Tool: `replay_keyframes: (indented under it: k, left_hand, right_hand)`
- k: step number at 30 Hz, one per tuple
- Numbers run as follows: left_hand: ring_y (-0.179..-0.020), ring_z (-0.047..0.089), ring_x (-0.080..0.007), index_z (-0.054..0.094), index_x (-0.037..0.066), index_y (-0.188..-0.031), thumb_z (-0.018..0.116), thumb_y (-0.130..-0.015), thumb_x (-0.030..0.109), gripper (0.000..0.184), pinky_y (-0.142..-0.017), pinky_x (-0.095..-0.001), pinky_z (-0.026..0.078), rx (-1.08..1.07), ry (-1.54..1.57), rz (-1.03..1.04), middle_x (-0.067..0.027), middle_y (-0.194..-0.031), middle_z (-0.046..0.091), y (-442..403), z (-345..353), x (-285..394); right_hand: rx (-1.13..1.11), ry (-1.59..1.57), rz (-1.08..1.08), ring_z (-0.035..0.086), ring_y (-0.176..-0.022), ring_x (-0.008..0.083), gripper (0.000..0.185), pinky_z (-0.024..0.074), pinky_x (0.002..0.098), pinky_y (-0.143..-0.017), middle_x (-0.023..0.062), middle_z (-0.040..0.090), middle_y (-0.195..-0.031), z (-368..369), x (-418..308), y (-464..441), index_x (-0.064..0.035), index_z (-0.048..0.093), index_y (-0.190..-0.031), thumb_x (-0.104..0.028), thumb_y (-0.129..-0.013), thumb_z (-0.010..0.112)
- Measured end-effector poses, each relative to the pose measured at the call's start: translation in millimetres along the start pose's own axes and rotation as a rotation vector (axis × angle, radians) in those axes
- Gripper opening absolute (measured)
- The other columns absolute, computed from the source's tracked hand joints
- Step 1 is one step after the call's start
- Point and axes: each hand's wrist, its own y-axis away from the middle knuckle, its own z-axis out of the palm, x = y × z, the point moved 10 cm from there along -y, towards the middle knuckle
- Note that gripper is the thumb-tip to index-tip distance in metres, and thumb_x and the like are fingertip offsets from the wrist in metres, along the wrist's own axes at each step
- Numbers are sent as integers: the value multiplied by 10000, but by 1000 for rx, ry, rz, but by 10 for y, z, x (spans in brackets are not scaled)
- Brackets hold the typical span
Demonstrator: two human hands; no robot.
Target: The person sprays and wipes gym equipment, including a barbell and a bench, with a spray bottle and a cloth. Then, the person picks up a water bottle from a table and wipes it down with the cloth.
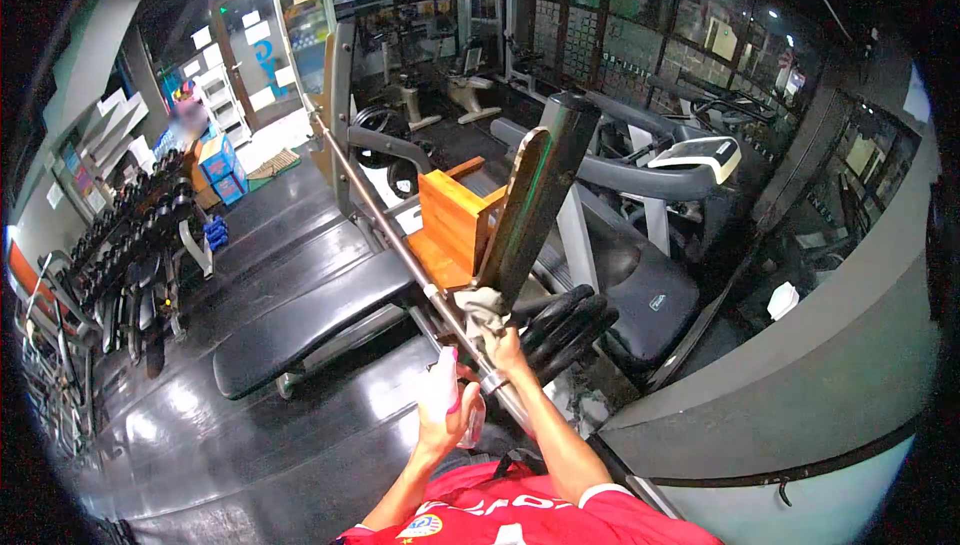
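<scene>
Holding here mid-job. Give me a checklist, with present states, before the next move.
1. Cloth gripped in the right hand: ok.
2. Spray bottle held in the left hand: ok.
3. Enough liquid in the bottle: cannot tell; the hand covers part of it.
4. Cloth pressed against the black upright: cannot tell; it shows near its lower end.
5. Space around the upright clear: not ok; a wooden box shows close beside it.

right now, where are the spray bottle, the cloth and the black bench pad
spray bottle (473, 429), head view, on its clear body
cloth (481, 306), head view, on its bunched upper part
black bench pad (318, 321), head view, middle of its top
</scene>
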Motion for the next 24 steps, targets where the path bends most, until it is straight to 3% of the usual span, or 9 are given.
replay_keyframes:
  k: [4, 6, 8, 10, 13, 14, 18, 20, 24]
  left_hand:
    - [-718, 601, -144, 459, 16, -1225, 584, -830, 60, 416, -664, -296, 504, -28, 18, -63, -75, -889, 613, 19, 47, -82]
    - [-559, 619, -186, 415, -15, -1247, 605, -835, 42, 458, -540, -313, 483, 43, 5, 79, -105, -837, 612, 24, -14, 46]
    - [-573, 620, -186, 417, -11, -1246, 604, -837, 48, 454, -561, -314, 486, 50, -5, 81, -99, -846, 614, 55, -46, 45]
    - [-586, 621, -186, 420, -7, -1246, 604, -839, 54, 451, -581, -315, 488, 57, -3, 100, -93, -855, 616, 40, -38, 28]
    - [-732, 624, -212, 447, 8, -1231, 609, -836, 77, 433, -729, -344, 475, 67, 43, -1, -84, -875, 629, 66, -55, -75]
    - [-732, 624, -212, 447, 8, -1231, 609, -836, 77, 433, -729, -344, 475, 65, 42, 0, -84, -875, 629, 71, -41, -109]
    - [-785, 607, -229, 488, 8, -1193, 616, -828, 86, 395, -762, -355, 462, 119, 1, 37, -86, -867, 635, 117, -39, -168]
    - [-797, 600, -234, 498, 8, -1184, 618, -826, 91, 387, -767, -356, 459, 123, 86, -18, -86, -864, 636, 121, -46, -218]
    - [-792, 600, -232, 503, 13, -1166, 616, -823, 88, 369, -770, -359, 460, 88, 24, 15, -90, -862, 632, 99, -39, -64]
  right_hand:
    - [204, 118, -42, 581, -871, 179, 254, 473, 327, -765, 88, 605, -1020, -552, -116, -189, 19, 548, -1070, -166, -901, 590]
    - [475, 163, -423, 576, -885, 180, 280, 467, 333, -785, 109, 609, -1041, -840, -893, -298, 29, 576, -1067, -211, -923, 554]
    - [535, 468, -427, 590, -961, 360, 263, 452, 435, -852, 207, 618, -1056, -945, -1615, -418, -4, 576, -1121, -96, -875, 567]
    - [189, 98, -64, 538, -1026, 406, 373, 401, 477, -923, 249, 567, -1135, -879, -1944, -794, -16, 536, -1229, -81, -862, 559]
    - [481, 497, -806, 261, -1341, 425, 616, 227, 450, -1103, 315, 278, -1417, -700, -2340, -847, 2, 293, -1407, -242, -902, 547]
    - [349, 643, -691, 116, -1381, 449, 711, 118, 499, -1132, 293, 118, -1485, -538, -2162, -946, -6, 197, -1442, -276, -891, 556]
    - [470, 431, -716, 168, -1372, 436, 610, 131, 493, -1129, 253, 261, -1455, -407, -1296, -613, -4, 315, -1404, -298, -916, 533]
    - [174, 292, -421, 335, -1298, 410, 482, 244, 513, -1072, 240, 393, -1378, -257, -445, -643, 7, 431, -1305, -244, -911, 550]
    - [287, 309, -57, 555, -1012, 344, 359, 425, 409, -888, 194, 590, -1067, -326, 529, -476, 20, 525, -1146, -246, -906, 559]
